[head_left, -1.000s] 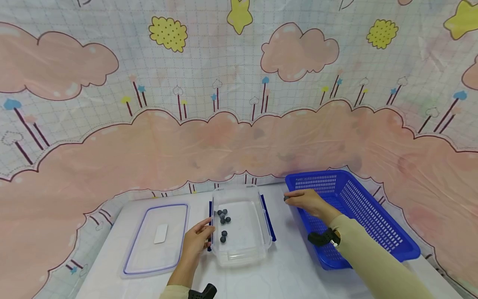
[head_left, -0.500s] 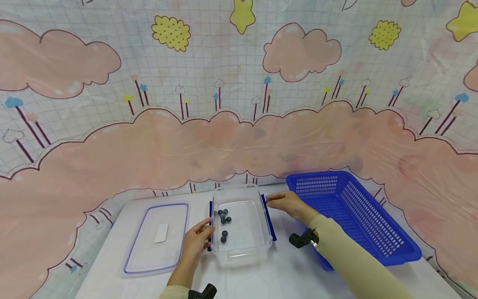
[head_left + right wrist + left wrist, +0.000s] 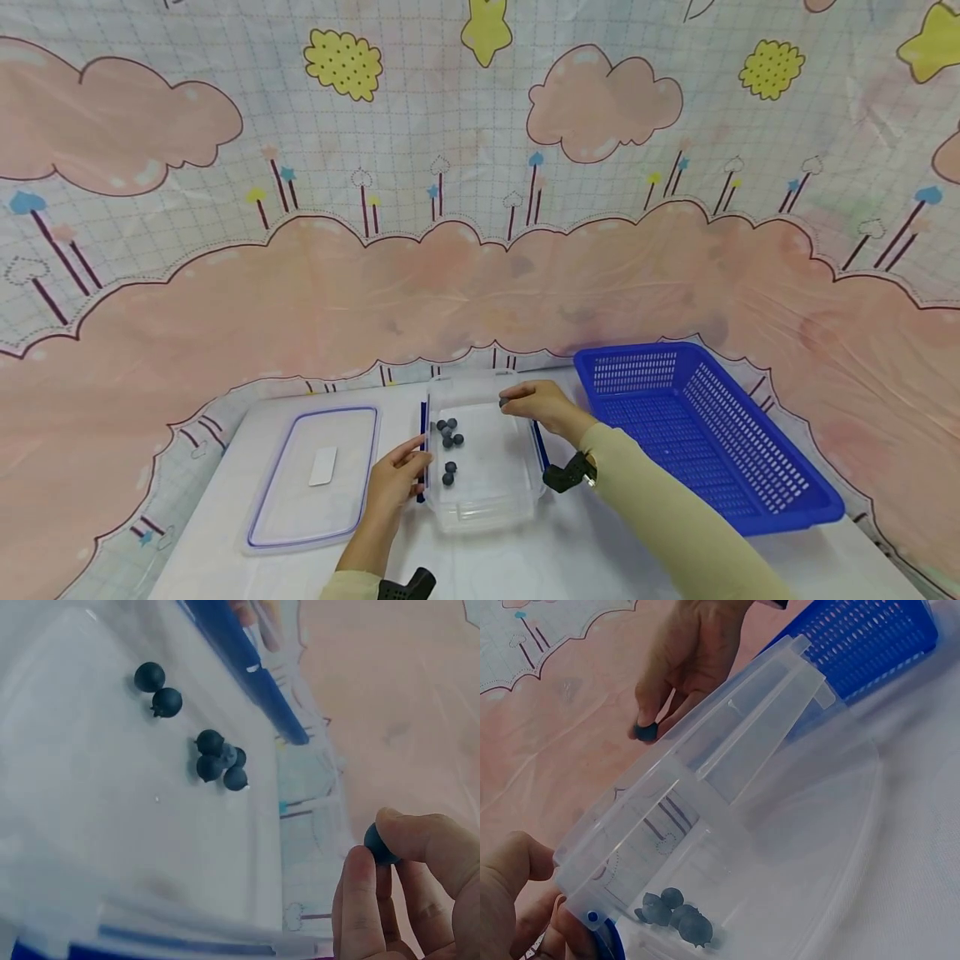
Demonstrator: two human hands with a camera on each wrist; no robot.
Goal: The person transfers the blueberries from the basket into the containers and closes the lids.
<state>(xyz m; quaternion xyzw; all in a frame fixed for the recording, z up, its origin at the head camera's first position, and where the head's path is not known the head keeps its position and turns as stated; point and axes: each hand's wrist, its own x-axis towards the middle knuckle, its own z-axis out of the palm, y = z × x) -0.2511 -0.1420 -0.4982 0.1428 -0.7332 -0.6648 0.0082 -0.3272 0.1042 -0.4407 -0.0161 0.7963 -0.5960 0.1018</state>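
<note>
A clear plastic container (image 3: 487, 508) (image 3: 780, 825) (image 3: 112, 847) with blue side clips stands at the table's middle. Several dark blueberries (image 3: 448, 435) (image 3: 219, 761) (image 3: 675, 915) lie inside near its left wall. My right hand (image 3: 536, 406) hovers over the container's far right part and pinches one blueberry (image 3: 504, 403) (image 3: 377, 844) (image 3: 645, 733) between thumb and fingertips. My left hand (image 3: 396, 483) rests against the container's left wall at the blue clip (image 3: 422, 450), fingers fairly straight.
The container's lid (image 3: 315, 479), blue-rimmed with a white label, lies flat left of it. A blue perforated basket (image 3: 750, 492) stands to the right. A cloud-patterned cloth (image 3: 480, 208) hangs behind the white table (image 3: 600, 550).
My right hand has carried the blueberry leftward from the blue basket's corner to above the clear container. The left hand and the container stay where they were.
</note>
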